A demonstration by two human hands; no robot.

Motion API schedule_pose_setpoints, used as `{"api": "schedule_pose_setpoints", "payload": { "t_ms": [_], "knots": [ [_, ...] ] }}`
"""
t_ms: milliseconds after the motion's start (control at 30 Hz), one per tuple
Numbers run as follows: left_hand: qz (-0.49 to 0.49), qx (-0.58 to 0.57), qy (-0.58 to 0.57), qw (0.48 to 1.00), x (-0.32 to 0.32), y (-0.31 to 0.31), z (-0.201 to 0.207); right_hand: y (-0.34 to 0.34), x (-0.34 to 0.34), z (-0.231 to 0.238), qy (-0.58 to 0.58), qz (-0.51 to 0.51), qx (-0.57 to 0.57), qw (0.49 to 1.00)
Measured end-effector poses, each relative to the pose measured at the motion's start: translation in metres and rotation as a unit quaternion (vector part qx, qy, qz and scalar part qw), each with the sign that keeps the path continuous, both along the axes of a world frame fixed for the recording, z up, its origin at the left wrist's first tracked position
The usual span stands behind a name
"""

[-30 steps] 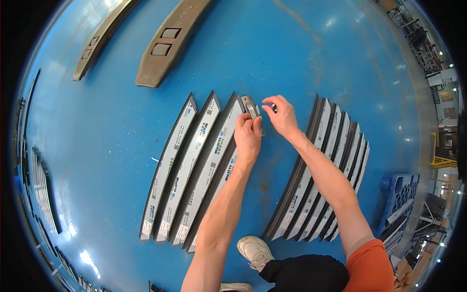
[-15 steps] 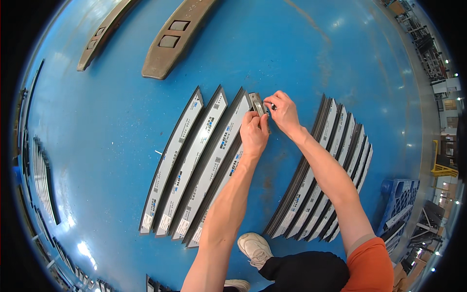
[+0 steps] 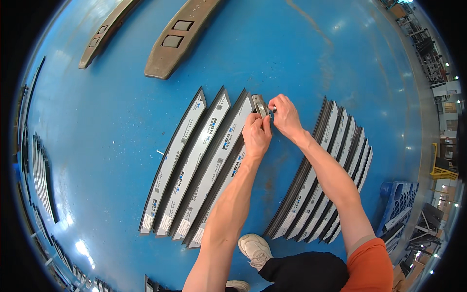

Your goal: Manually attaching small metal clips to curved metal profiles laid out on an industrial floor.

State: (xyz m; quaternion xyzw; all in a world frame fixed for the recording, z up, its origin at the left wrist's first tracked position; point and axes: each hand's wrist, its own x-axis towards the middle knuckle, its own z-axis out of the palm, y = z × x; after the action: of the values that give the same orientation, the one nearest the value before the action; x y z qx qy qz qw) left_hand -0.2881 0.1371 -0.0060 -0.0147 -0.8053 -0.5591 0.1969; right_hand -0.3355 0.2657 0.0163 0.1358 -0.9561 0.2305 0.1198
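Several dark metal profiles with mitred ends and pale printed film (image 3: 197,138) lie side by side on the floor, left of centre. At the far end of the rightmost of them sits a small silvery metal bracket (image 3: 260,103). My left hand (image 3: 257,134) is closed, thumb and fingers gripping the bracket's near end. Just right of it, my right hand (image 3: 286,116) pinches a small piece beside the bracket; what kind of piece is too small to tell. My left fingers partly cover the bracket and the profile's end.
A second group of mitred profiles (image 3: 323,173) lies under and beside my right forearm. Two brown forklift-type forks (image 3: 163,61) reach in from the top left. A blue pallet (image 3: 401,199) stands at the right, and my shoe (image 3: 255,248) is between the groups.
My right hand has shifted slightly down and right, its fingers more curled. The left hand keeps its grip on the bracket. The whole view has moved slightly.
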Motion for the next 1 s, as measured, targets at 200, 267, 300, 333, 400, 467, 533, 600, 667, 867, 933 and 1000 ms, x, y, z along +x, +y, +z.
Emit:
{"api": "schedule_pose_setpoints", "payload": {
  "t_ms": [200,267,300,333,400,467,533,600,667,867,933,1000],
  "knots": [
    [-0.002,0.003,0.002,1.0,0.0,0.0,0.0,0.0,0.004,-0.004,-0.009,-0.009,-0.047,0.999],
    [-0.002,0.006,0.004,1.0,-0.001,0.001,0.002,0.003,-0.001,-0.008,-0.004,-0.003,-0.027,1.0],
    [-0.002,0.006,0.003,1.0,-0.001,0.0,0.001,0.002,-0.003,-0.009,-0.005,-0.003,-0.028,1.0],
    [-0.003,0.006,0.004,1.0,-0.002,0.0,0.001,0.002,-0.004,-0.009,-0.007,0.001,-0.021,1.0],
    [-0.005,0.008,0.008,1.0,-0.003,0.001,0.002,0.005,-0.007,-0.007,-0.009,0.007,-0.004,1.0],
    [-0.007,0.012,0.009,1.0,-0.002,0.004,0.003,0.007,-0.003,-0.003,-0.023,0.008,-0.012,1.0],
    [-0.004,0.009,0.009,1.0,0.0,0.001,0.001,0.004,0.016,0.005,-0.035,0.009,-0.029,0.999],
    [0.003,0.005,0.008,1.0,0.002,-0.003,-0.003,0.007,0.068,0.022,-0.078,0.034,-0.065,0.994],
    [0.001,0.009,0.014,1.0,-0.002,-0.002,-0.001,0.015,0.131,0.053,-0.171,-0.004,-0.129,0.977],
    [-0.042,0.032,-0.004,0.999,0.004,-0.003,0.008,-0.026,0.247,0.105,-0.412,-0.222,-0.452,0.759],
    [-0.064,0.045,-0.035,0.996,0.012,-0.016,0.006,-0.054,0.259,0.101,-0.436,-0.21,-0.607,0.63],
    [-0.065,0.019,-0.001,0.998,0.03,-0.059,0.044,-0.083,0.264,0.107,-0.452,-0.135,-0.645,0.601]
  ]
}}
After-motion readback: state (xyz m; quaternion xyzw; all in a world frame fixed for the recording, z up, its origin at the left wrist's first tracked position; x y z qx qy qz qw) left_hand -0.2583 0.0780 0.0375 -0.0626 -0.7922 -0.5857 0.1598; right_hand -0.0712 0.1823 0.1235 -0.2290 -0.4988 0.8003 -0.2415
